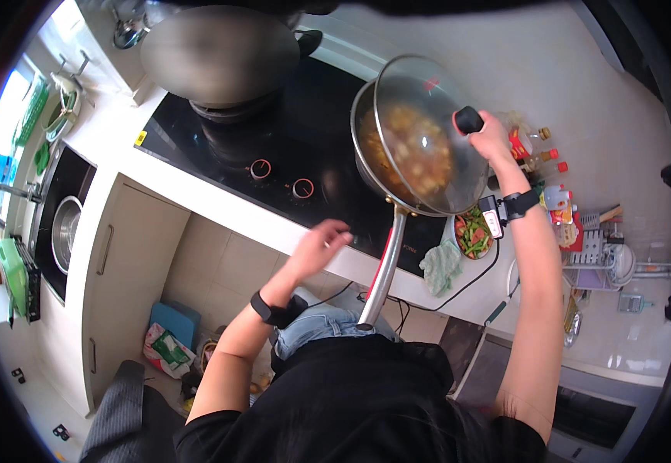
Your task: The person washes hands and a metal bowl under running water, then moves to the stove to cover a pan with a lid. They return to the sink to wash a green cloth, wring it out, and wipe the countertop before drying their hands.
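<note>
My right hand (490, 138) grips the black knob of a glass lid (468, 173). The lid lies tilted over a frying pan (358, 144), leaving a gap along the pan's left side. Pieces of food in brownish liquid (408, 144) show in the pan and through the lid. The pan's metal handle (385, 275) points towards my body. My left hand (319, 249) is in the air by the front edge of the black cooktop (329, 202), left of the handle, fingers loosely curled with nothing in them.
A large wok (219, 58) stands at the cooktop's back left. Right of the cooktop are a crumpled cloth (441, 266), a bowl of cut green and red vegetables (475, 234) and a black cable (474, 285). Bottles (538, 157) and a dish rack (596, 263) stand further right; a sink (69, 231) lies left.
</note>
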Demonstrator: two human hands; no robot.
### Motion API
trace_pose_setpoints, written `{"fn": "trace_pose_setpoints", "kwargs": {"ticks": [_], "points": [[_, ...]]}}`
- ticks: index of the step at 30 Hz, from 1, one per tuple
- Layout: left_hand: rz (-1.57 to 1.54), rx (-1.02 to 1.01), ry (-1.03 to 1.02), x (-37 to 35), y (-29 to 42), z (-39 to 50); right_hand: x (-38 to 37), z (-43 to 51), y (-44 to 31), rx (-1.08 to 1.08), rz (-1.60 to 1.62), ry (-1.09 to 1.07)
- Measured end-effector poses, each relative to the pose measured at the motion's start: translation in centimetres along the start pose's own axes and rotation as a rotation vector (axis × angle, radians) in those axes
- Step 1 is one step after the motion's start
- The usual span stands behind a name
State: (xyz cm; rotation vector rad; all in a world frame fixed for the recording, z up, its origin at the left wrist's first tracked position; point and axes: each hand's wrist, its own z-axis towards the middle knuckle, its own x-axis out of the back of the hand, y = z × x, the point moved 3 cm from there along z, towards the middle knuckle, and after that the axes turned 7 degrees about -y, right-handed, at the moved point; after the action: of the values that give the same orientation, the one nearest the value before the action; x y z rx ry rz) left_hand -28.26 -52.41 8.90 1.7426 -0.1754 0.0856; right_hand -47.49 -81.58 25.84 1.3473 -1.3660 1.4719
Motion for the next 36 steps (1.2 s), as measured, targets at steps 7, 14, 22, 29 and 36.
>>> {"fn": "trace_pose_setpoints", "kwargs": {"ticks": [7, 14, 22, 29, 36], "points": [[0.529, -0.119, 0.566, 7.5, -3.5, 3.0, -2.3, 0.5, -2.7, 0.003, -0.369, -0.045], [0.554, -0.094, 0.356, 8.3, -3.8, 5.0, -2.5, 0.8, -2.0, 0.086, -0.361, -0.057], [0.658, -0.078, 0.238, 9.0, -4.0, 6.1, -2.7, 1.2, -2.2, 0.203, -0.459, -0.108], [0.747, -0.192, 0.014, 10.3, -3.3, 7.0, 1.0, -3.8, -1.1, 0.420, -0.261, 0.187], [0.771, -0.330, -0.409, 11.5, -2.0, 9.5, -0.9, -14.9, 6.7, 0.231, 0.326, 0.622]]}}
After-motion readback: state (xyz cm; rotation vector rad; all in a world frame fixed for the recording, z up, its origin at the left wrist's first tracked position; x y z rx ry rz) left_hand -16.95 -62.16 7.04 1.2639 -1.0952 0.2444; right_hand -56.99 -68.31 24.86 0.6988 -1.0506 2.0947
